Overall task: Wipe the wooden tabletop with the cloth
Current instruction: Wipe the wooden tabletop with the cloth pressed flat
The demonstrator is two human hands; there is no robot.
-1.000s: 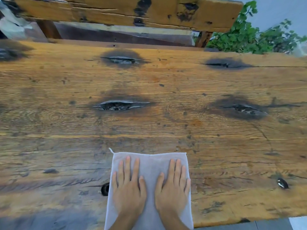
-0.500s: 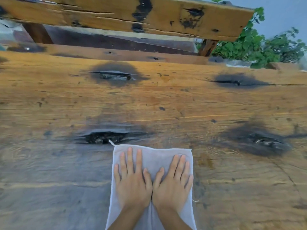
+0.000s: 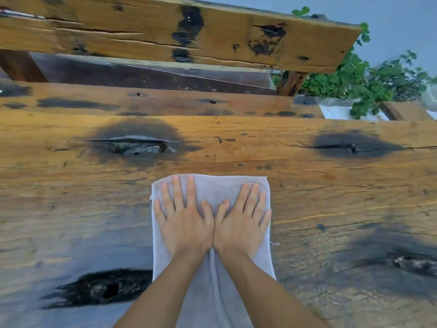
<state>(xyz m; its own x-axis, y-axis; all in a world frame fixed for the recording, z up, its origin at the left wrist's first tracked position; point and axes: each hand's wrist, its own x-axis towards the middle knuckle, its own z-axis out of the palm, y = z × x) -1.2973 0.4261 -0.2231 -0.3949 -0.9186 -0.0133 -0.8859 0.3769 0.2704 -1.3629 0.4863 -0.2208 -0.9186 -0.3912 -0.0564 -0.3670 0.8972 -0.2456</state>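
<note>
Pale grey cloth (image 3: 214, 188), soft weave, spread flat on the tabletop (image 3: 331, 190) at 6 o'clock, far edge straight, a loose thread at its right edge. Left hand (image 3: 184, 223) and right hand (image 3: 241, 223) pressed flat on it side by side, fingers straight and spread, thumbs touching. Amber planks, dark charred knots at 11, 2, 4 and 7 o'clock. Bench (image 3: 212, 36) at 12, plant (image 3: 369, 84) at 2. No writing legible.

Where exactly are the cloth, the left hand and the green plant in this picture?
cloth (image 3: 212, 185): head view, bare strip near its far edge, between the two sets of fingers.
left hand (image 3: 186, 226): head view, back of the hand, pressed flat on the cloth.
green plant (image 3: 354, 84): head view, leaves beyond the table's far right.
</note>
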